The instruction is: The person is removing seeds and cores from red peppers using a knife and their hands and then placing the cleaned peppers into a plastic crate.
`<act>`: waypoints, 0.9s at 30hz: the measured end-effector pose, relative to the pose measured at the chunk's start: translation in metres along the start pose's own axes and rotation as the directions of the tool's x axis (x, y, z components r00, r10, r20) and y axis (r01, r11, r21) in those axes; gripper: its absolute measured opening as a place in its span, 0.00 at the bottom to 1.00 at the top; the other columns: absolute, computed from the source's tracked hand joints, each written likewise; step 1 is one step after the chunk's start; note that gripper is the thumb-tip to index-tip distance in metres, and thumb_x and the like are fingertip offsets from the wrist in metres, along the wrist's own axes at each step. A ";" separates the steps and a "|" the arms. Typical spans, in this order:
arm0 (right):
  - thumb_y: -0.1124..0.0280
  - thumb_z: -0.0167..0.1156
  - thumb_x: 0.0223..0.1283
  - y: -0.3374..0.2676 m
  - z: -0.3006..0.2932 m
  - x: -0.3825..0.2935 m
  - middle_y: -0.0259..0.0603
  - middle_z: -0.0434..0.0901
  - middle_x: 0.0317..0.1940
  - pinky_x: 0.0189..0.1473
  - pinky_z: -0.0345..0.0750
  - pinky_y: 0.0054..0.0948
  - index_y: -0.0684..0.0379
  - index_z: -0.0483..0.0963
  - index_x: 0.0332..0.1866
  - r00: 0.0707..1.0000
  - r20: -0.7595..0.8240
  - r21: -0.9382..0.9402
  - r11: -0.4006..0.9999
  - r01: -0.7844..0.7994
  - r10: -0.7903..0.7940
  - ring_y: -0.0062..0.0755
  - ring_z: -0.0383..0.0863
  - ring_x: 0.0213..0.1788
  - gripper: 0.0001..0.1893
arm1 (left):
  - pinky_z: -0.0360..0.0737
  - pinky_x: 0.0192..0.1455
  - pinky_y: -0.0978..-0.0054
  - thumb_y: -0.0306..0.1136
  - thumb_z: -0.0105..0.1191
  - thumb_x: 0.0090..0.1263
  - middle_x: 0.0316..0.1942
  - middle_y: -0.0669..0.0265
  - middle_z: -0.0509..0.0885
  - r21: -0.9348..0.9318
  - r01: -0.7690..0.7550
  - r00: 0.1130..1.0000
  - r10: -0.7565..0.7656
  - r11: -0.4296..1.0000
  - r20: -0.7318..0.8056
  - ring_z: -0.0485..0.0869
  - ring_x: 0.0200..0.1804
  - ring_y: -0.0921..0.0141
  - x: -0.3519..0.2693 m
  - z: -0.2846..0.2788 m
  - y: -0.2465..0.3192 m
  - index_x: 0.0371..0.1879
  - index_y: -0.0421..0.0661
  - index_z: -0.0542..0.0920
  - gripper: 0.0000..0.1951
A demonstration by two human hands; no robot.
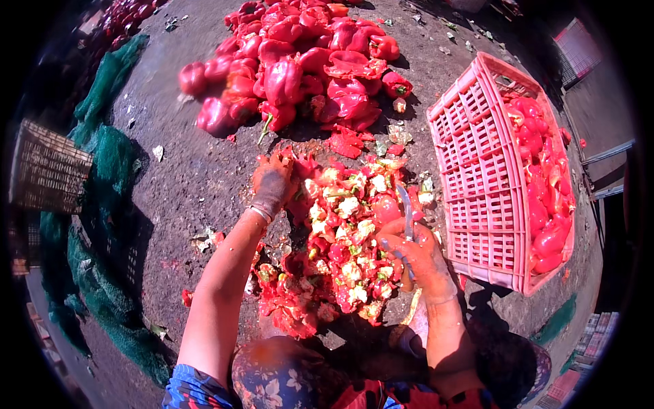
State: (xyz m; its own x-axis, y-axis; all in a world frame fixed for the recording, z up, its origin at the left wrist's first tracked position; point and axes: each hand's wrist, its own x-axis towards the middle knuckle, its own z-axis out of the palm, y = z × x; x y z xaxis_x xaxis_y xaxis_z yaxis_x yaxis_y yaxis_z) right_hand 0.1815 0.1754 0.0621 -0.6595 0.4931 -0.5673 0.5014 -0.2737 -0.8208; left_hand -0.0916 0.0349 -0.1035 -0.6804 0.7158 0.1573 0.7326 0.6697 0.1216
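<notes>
My left hand (273, 179), dark-stained, is at the upper left edge of a heap of pepper cores and scraps (350, 230). Torn red flesh shows at its fingertips, but the curled fingers hide whether anything is held. In my right hand (416, 253) is a small knife with a curved blade (407, 207), its tip pointing away from me over the heap's right side. Pale seed clusters and green stem bits lie among the red scraps. Ahead of both hands rises a pile of red bell peppers (301, 66), some whole and some torn.
At my right a pink slatted plastic crate (480, 179) stands tilted, holding red pepper pieces (544, 204). Green netting (110, 158) and another crate (48, 168) are at the left. Leaf scraps litter the rough ground (173, 204). My knees (286, 368) are close below the heap.
</notes>
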 end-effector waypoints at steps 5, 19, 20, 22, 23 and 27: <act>0.65 0.64 0.61 0.030 0.005 0.024 0.34 0.82 0.32 0.30 0.73 0.19 0.60 0.79 0.42 0.999 0.025 0.137 0.989 -0.051 0.048 0.18 0.78 0.29 0.10 | 0.84 0.37 0.67 0.28 0.54 0.62 0.40 0.57 0.86 -0.765 0.519 0.848 -0.349 0.383 0.400 0.87 0.36 0.66 0.015 -0.030 -0.010 0.43 0.42 0.82 0.11; 0.63 0.69 0.55 -0.018 0.002 0.007 0.30 0.80 0.29 0.23 0.70 0.20 0.57 0.78 0.40 0.922 -0.284 0.201 0.924 0.325 -0.263 0.16 0.74 0.23 0.13 | 0.82 0.47 0.77 0.37 0.57 0.71 0.48 0.64 0.83 -0.799 0.549 0.815 0.371 -0.246 0.446 0.84 0.47 0.73 -0.072 -0.098 0.089 0.54 0.40 0.77 0.17; 0.63 0.69 0.55 -0.039 -0.018 -0.021 0.32 0.80 0.32 0.22 0.70 0.20 0.59 0.78 0.43 0.934 -0.330 0.237 0.946 0.221 -0.136 0.17 0.76 0.27 0.15 | 0.82 0.44 0.75 0.38 0.56 0.72 0.44 0.64 0.84 -0.765 0.594 0.791 0.358 -0.250 0.497 0.84 0.43 0.71 -0.075 -0.102 0.089 0.52 0.41 0.77 0.17; 0.69 0.69 0.54 -0.066 -0.063 -0.063 0.31 0.81 0.30 0.21 0.69 0.19 0.59 0.79 0.43 0.686 -0.643 -0.001 0.896 0.443 -0.340 0.16 0.76 0.25 0.13 | 0.83 0.42 0.75 0.39 0.54 0.73 0.42 0.67 0.82 -0.727 0.640 0.757 0.366 -0.251 0.541 0.83 0.39 0.73 -0.077 -0.106 0.096 0.51 0.42 0.77 0.15; 0.72 0.69 0.54 -0.080 -0.084 -0.076 0.31 0.81 0.29 0.22 0.70 0.18 0.58 0.79 0.41 0.588 -0.707 -0.101 0.879 0.465 -0.393 0.15 0.75 0.24 0.10 | 0.82 0.41 0.76 0.40 0.54 0.73 0.41 0.67 0.82 -0.759 0.609 0.783 0.322 -0.228 0.531 0.83 0.39 0.73 -0.083 -0.097 0.086 0.52 0.42 0.77 0.16; 0.69 0.64 0.62 -0.115 -0.174 -0.110 0.37 0.83 0.41 0.48 0.76 0.22 0.66 0.77 0.53 0.295 -0.510 -0.793 0.574 0.202 -0.808 0.21 0.80 0.44 0.17 | 0.82 0.39 0.76 0.42 0.59 0.70 0.37 0.68 0.82 -0.785 0.570 0.817 0.262 -0.243 0.513 0.83 0.36 0.74 -0.091 -0.087 0.072 0.50 0.40 0.78 0.18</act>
State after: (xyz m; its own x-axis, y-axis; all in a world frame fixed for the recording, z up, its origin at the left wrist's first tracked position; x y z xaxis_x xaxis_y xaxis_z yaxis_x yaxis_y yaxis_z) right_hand 0.2945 0.2964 0.2307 -0.3138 0.7878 0.5300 0.5992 0.5973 -0.5331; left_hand 0.0245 0.0012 -0.0240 -0.3733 0.8624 -0.3420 -0.5517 0.0900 0.8292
